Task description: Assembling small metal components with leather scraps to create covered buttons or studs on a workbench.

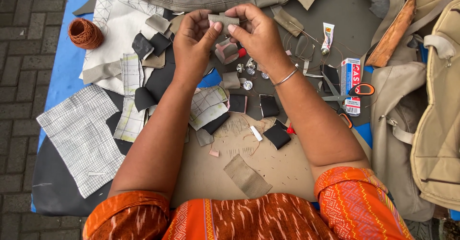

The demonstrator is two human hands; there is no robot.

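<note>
The small olive-grey fabric strip (223,21) is being held above the counter (282,168), pinched at its left end by the left hand (193,39) and at its right end by the right hand (257,33), thumbs pressing against forefingers. It is judged light, soft and limp, best gripped at its folded edges. Directly below the strip, a pinkish folded piece (226,53) and several clear rhinestones (247,84) are lying. Right of the strip, a glue tube (327,37) and orange-handled scissors (352,92) are resting. Far left of it, a spool of copper-coloured thread (85,33) is sitting.
</note>
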